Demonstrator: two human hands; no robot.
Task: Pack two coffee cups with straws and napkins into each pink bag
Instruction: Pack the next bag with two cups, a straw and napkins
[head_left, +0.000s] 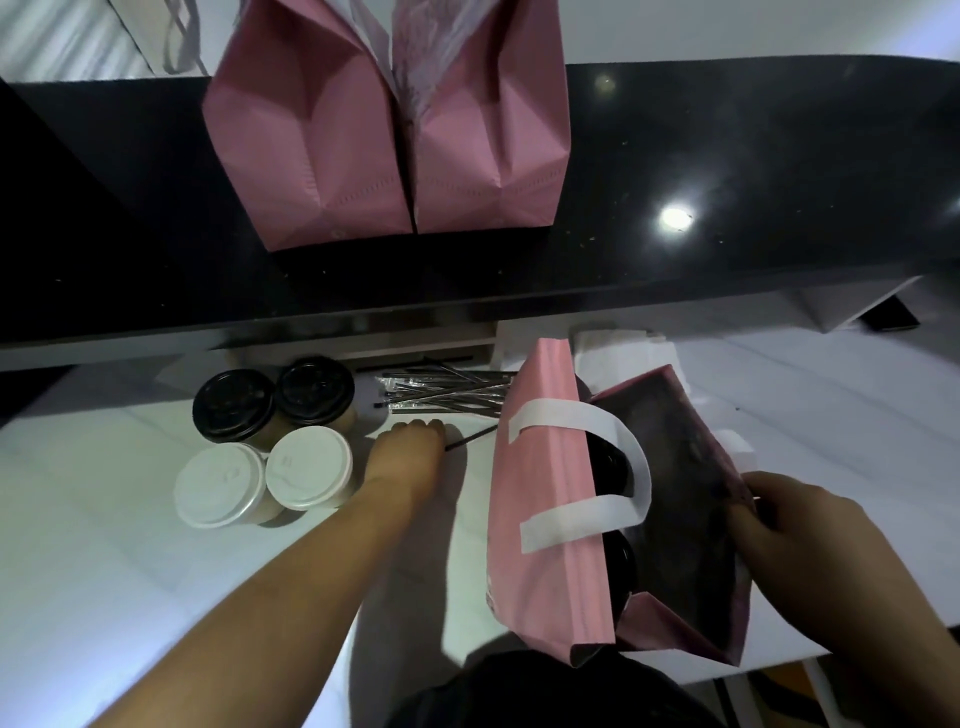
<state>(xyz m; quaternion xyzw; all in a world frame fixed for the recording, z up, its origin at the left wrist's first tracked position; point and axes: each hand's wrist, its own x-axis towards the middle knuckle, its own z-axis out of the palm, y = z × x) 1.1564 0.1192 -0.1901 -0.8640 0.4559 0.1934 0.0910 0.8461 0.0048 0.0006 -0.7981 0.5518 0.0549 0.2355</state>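
An open pink bag (545, 519) with white handles stands on the white table at the right, with two black-lidded cups (615, 467) partly visible inside. My right hand (795, 525) grips the bag's right wall and holds it open. My left hand (408, 449) is closed on a black straw (470, 438) just left of the bag, below a pile of wrapped straws (447, 397). Left of that hand stand two black-lidded cups (234, 405) and two white-lidded cups (309, 466). Napkins (618, 348) lie behind the bag.
Two more pink bags (311, 156) (488, 145) stand side by side on the raised black counter (727, 171) behind the table. The white table (130, 545) extends to the left and its front edge runs near the bag's bottom right.
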